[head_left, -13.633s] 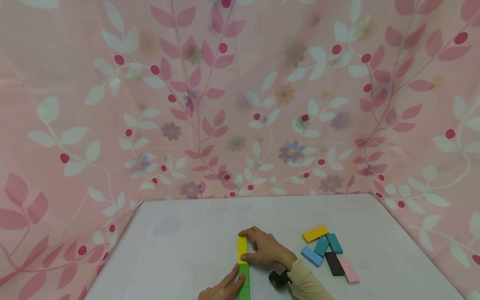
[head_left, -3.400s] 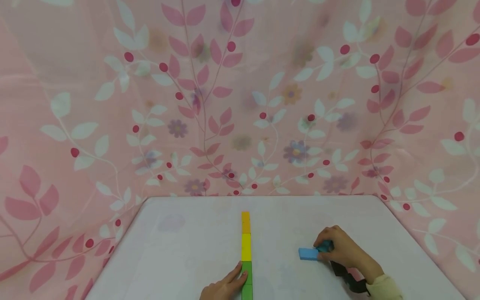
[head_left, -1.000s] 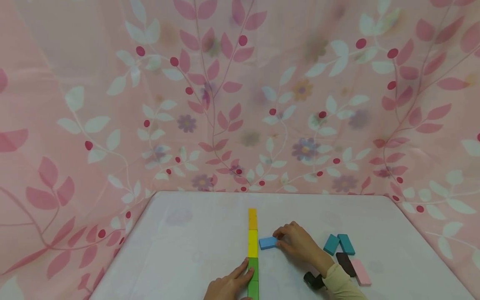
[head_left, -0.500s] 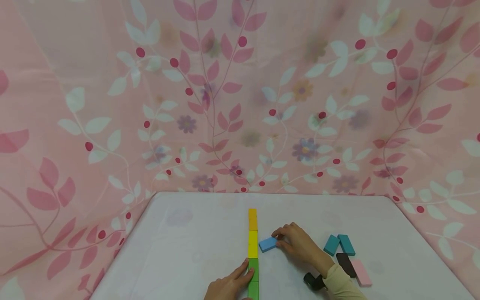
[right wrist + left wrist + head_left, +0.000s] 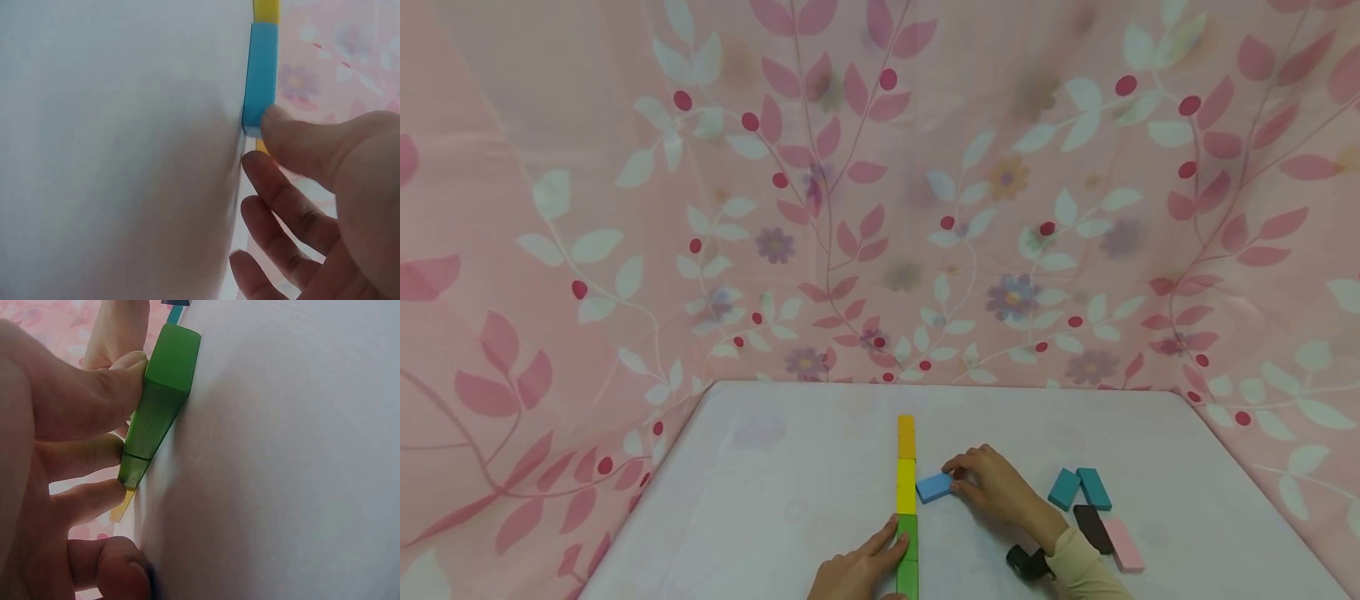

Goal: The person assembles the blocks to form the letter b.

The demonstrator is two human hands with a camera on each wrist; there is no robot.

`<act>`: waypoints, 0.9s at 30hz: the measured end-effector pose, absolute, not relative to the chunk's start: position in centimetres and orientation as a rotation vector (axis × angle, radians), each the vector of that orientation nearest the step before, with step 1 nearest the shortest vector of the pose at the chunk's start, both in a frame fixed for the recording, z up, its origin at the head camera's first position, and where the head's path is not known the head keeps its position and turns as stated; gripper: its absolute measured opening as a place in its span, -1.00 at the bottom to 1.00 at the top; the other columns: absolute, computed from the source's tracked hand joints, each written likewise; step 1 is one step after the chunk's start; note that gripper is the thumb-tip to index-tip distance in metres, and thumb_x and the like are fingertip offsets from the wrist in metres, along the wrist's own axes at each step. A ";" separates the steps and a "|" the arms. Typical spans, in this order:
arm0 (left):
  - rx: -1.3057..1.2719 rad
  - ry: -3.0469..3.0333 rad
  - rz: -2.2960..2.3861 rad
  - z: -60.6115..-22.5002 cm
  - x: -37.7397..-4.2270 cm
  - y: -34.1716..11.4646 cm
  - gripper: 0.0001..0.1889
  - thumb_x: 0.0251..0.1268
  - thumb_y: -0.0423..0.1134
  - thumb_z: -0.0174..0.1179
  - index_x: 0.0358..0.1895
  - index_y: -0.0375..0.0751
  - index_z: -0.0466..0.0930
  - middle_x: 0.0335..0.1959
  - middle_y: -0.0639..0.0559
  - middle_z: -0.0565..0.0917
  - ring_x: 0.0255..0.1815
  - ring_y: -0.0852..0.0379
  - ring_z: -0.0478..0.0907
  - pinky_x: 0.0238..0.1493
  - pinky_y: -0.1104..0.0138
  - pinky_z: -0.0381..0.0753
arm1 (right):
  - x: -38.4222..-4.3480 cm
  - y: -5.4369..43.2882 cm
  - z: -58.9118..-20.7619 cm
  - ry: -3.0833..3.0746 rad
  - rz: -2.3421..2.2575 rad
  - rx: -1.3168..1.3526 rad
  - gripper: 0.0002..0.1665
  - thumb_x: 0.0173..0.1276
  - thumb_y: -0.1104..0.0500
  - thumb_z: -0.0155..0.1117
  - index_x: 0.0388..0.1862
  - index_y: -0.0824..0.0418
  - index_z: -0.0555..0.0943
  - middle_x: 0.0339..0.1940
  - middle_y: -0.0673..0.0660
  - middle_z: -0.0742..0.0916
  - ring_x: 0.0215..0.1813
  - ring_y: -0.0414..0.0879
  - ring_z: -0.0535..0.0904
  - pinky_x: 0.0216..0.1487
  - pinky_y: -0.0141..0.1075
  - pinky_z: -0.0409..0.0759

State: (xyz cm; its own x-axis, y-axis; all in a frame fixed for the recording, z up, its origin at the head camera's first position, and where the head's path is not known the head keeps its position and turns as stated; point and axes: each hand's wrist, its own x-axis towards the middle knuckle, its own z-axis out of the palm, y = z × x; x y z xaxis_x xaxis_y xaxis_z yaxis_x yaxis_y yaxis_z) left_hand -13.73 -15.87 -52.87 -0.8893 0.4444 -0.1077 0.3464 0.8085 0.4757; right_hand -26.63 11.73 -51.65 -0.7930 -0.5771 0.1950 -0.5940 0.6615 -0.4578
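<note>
A straight row of blocks runs away from me in the head view: green blocks (image 5: 907,575) nearest, then a yellow block (image 5: 906,486), then an orange-yellow block (image 5: 907,437). My left hand (image 5: 857,571) rests its thumb and nearly straight fingers on the green blocks; the left wrist view shows the fingertips (image 5: 112,484) along their upper edge. To the right of the row, my right hand (image 5: 1000,490) pinches a light blue block (image 5: 934,487) by its right end. The block lies flat and slanted, its left end at the yellow block's side. My right index finger is partly hidden.
Two teal blocks (image 5: 1093,488), a black block (image 5: 1092,528) and a pink block (image 5: 1123,544) lie at the right of the white table (image 5: 805,467). A black device (image 5: 1028,563) sits at my right wrist. A pink floral cloth (image 5: 880,208) hangs behind and around.
Earlier, the orange-yellow block joined the row's far end. My right hand then brought the light blue block from the right-hand group to the row. In the last second it turned slightly and came closer.
</note>
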 end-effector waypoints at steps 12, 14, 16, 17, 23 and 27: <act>0.652 2.791 0.696 -52.9 -13.8 -15.9 -0.20 0.35 0.46 0.20 0.52 0.09 0.53 0.64 0.00 0.40 -0.12 0.21 0.74 -0.52 0.37 0.51 | -27.9 15.8 -49.4 -2.897 0.911 0.721 -0.57 0.43 0.02 0.50 0.21 0.15 0.74 -0.10 -0.01 0.84 0.03 0.03 0.68 0.13 0.07 0.63; 0.655 2.791 0.697 -53.0 -13.7 -15.9 -0.20 0.34 0.46 0.22 0.52 0.10 0.52 0.64 0.00 0.40 -0.14 0.24 0.72 -0.53 0.37 0.49 | -28.0 17.5 -48.9 -2.885 0.906 0.661 -0.55 0.42 0.02 0.51 0.18 0.22 0.74 -0.07 0.11 0.85 0.06 0.15 0.71 0.12 0.16 0.64; 0.642 2.782 0.688 -53.1 -13.8 -15.9 -0.18 0.30 0.47 0.26 0.53 0.15 0.51 0.65 0.04 0.39 -0.16 0.28 0.69 -0.52 0.38 0.49 | -28.2 19.3 -48.4 -2.901 0.888 0.610 -0.52 0.41 0.00 0.52 0.18 0.25 0.73 -0.01 0.20 0.85 0.10 0.23 0.72 0.12 0.22 0.64; 0.633 2.776 0.685 -53.1 -13.8 -15.9 -0.17 0.28 0.47 0.28 0.53 0.17 0.50 0.65 0.07 0.38 -0.17 0.30 0.67 -0.51 0.38 0.49 | -28.1 20.2 -48.1 -2.920 0.875 0.598 -0.49 0.40 -0.01 0.53 0.18 0.27 0.72 0.01 0.25 0.84 0.12 0.27 0.71 0.11 0.25 0.63; 0.618 2.769 0.666 -53.1 -13.8 -16.0 -0.15 0.20 0.43 0.39 0.54 0.21 0.49 0.66 0.09 0.37 -0.31 0.37 0.56 -0.52 0.41 0.47 | -28.4 24.0 -47.9 -3.076 0.794 0.598 -0.43 0.23 0.00 0.66 0.10 0.30 0.73 0.01 0.32 0.78 0.06 0.31 0.68 0.08 0.28 0.64; 0.625 2.777 0.668 -53.2 -13.8 -16.1 -0.14 0.20 0.43 0.39 0.54 0.20 0.49 0.66 0.08 0.37 -0.34 0.37 0.55 -0.53 0.41 0.45 | -28.5 24.8 -48.2 -3.116 0.884 0.588 -0.54 0.19 0.03 0.69 -0.05 0.25 0.75 -0.05 0.20 0.78 0.01 0.17 0.68 0.11 0.20 0.64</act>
State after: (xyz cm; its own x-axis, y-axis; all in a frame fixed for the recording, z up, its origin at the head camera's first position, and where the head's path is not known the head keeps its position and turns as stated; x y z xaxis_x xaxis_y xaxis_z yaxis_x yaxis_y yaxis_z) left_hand -13.83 -16.07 -53.20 -0.8860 0.4507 -0.1086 0.3521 0.8066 0.4749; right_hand -28.51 24.81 -48.19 -0.9252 -0.3766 -0.0467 -0.2960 0.7931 -0.5323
